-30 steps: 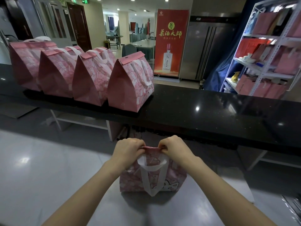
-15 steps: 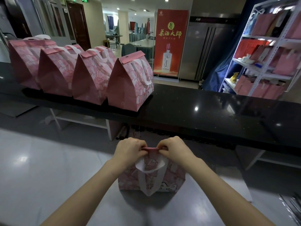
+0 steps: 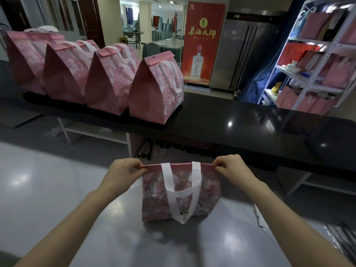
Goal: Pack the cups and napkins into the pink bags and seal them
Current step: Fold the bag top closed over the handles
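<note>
Head view: pink bag (image 3: 154, 199) upright on grey tabletop (image 3: 48, 189), patterned, white handle (image 3: 166, 176) drooping down front, top edge pulled flat and straight, left corner pinched by left hand (image 3: 123, 174), right corner by right hand (image 3: 231, 168).

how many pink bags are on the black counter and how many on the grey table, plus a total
folded-shut bags on the black counter: 4
held bag on the grey table, top edge pinched by the left hand and right hand: 1
total: 5
The pink bags on the shelf rack are too blurred to count.
</note>
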`<state>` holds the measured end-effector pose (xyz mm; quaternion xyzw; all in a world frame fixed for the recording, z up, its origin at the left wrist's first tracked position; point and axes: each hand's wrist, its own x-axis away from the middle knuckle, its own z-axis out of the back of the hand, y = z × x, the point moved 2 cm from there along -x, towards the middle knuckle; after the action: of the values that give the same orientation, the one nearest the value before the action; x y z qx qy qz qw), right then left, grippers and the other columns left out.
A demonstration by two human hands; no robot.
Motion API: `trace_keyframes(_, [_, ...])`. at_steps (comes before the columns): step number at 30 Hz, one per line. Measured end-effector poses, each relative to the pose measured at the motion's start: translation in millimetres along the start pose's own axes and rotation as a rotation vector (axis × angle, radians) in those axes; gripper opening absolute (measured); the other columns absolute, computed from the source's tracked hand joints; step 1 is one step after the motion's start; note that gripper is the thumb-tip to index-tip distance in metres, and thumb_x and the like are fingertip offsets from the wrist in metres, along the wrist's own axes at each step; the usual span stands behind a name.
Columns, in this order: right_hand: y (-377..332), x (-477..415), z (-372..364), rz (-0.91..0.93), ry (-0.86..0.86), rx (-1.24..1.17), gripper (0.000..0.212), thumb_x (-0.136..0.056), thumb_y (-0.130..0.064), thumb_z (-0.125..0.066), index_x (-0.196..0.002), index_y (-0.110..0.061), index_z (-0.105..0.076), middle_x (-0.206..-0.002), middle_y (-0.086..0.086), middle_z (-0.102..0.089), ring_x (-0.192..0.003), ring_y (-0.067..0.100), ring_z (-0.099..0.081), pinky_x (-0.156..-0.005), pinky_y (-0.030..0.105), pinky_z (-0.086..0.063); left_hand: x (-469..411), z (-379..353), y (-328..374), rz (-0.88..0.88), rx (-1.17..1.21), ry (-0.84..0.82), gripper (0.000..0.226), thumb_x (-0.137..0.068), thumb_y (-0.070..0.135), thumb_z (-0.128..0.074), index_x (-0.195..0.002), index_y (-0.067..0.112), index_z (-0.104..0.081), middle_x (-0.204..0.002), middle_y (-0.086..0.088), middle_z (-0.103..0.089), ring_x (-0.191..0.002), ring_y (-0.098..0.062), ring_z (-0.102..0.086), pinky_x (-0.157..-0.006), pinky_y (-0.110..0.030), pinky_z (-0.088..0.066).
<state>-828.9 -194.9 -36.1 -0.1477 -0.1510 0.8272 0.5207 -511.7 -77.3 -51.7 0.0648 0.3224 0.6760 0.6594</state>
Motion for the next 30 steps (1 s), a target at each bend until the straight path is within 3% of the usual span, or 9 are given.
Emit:
trace_keyframes(4, [-7.2, -4.0, -4.5, -0.083, 0.054, -0.025, 0.017, -0.092, -0.018, -0.061, -0.103, -0.026, -0.071, -0.093, -0.008, -0.068, -0.088, 0.009, -0.063, -0.079, 0.03, -0.056, 12.0, -3.7, 4.4, -0.042, 0.101, 0.0, 0.017, -0.081, 0.018, -0.075, -0.07, 0.016, -0.063, -0.068, 0.007, -0.063, -0.067, -0.006, -0.057, -0.061, -0.022, -0.042])
trace_keyframes(7, [-10.5, -0.7, -8.3, -0.159, 0.118, -0.132, 0.034, -0.091, -0.023, -0.063, -0.123, -0.033, -0.057, -0.111, -0.009, -0.062, -0.105, 0.012, -0.06, -0.086, 0.036, -0.056, 15.9, -9.7, -5.3, 0.032, 0.306, -0.141, 0.017, -0.078, 0.029, -0.078, -0.072, 0.026, -0.063, -0.079, 0.011, -0.067, -0.082, -0.001, -0.06, -0.07, -0.023, -0.046])
trace_keyframes(10, [-10.6, 17.1, -19.9, -0.241, 0.199, -0.246, 0.064, -0.088, -0.029, -0.068, -0.143, -0.034, -0.036, -0.136, -0.005, -0.052, -0.119, 0.015, -0.053, -0.097, 0.038, -0.05, 23.6, -24.1, -24.0, 0.127, 0.493, -0.464, 0.038, -0.066, 0.036, -0.086, -0.098, 0.039, -0.066, -0.111, 0.02, -0.064, -0.107, 0.005, -0.055, -0.089, -0.015, -0.04])
trace_keyframes(12, [-13.2, 38.7, -34.6, -0.291, 0.213, -0.317, 0.076, -0.087, -0.038, -0.067, -0.148, -0.039, -0.022, -0.143, -0.002, -0.047, -0.125, 0.018, -0.05, -0.1, 0.039, -0.046, 34.2, -37.4, -35.8, 0.119, 0.483, -0.619, 0.066, -0.063, 0.029, -0.089, -0.119, 0.045, -0.056, -0.124, 0.022, -0.057, -0.114, 0.012, -0.048, -0.085, -0.001, -0.035])
trace_keyframes(16, [-19.4, 85.5, -66.0, -0.396, 0.194, -0.381, 0.092, -0.084, -0.059, -0.057, -0.15, -0.043, 0.006, -0.15, -0.001, -0.041, -0.133, 0.025, -0.045, -0.103, 0.042, -0.04, 48.5, -61.2, -45.7, 0.103, 0.453, -0.54, 0.085, -0.058, 0.022, -0.092, -0.13, 0.036, -0.05, -0.125, 0.021, -0.056, -0.111, 0.011, -0.05, -0.079, 0.004, -0.034])
trace_keyframes(20, [-14.2, 116.7, -92.7, -0.411, 0.032, -0.319, 0.079, -0.09, -0.048, -0.059, -0.153, -0.025, -0.018, -0.157, 0.002, -0.027, -0.142, 0.023, -0.03, -0.112, 0.037, -0.029, 65.9, -79.9, -43.2, 0.164, 0.412, -0.477, 0.085, -0.062, 0.01, -0.086, -0.134, 0.03, -0.046, -0.128, 0.004, -0.056, -0.092, -0.01, -0.061, -0.074, -0.015, -0.047])
trace_keyframes(23, [-25.5, 143.1, -112.7, -0.346, -0.168, -0.492, 0.078, -0.085, -0.045, -0.066, -0.149, -0.037, -0.023, -0.149, -0.013, -0.035, -0.134, 0.018, -0.041, -0.103, 0.025, -0.035, 90.1, -91.5, -38.1, 0.203, 0.401, -0.485, 0.087, -0.064, 0.012, -0.084, -0.136, 0.037, -0.042, -0.128, 0.004, -0.054, -0.072, -0.016, -0.06, -0.068, -0.02, -0.052])
trace_keyframes(27, [-38.7, 177.5, -135.5, -0.33, -0.259, -0.712, 0.104, -0.076, -0.039, -0.076, -0.147, -0.053, -0.001, -0.138, -0.026, -0.029, -0.124, 0.011, -0.043, -0.082, 0.015, -0.046, 123.4, -100.6, -20.7, 0.195, 0.424, -0.432, 0.093, -0.062, 0.01, -0.085, -0.142, 0.027, -0.041, -0.127, -0.004, -0.061, -0.101, -0.015, -0.064, -0.078, -0.017, -0.049])
trace_keyframes(30, [-40.7, 197.2, -150.0, -0.319, -0.232, -0.869, 0.111, -0.073, -0.018, -0.081, -0.144, -0.054, -0.002, -0.136, -0.029, -0.031, -0.11, -0.007, -0.049, -0.067, 0.01, -0.05, 144.9, -102.7, -3.6, 0.214, 0.486, -0.342, 0.095, -0.057, 0.023, -0.09, -0.14, 0.025, -0.046, -0.108, 0.002, -0.064, -0.083, 0.002, -0.062, -0.066, -0.007, -0.045])
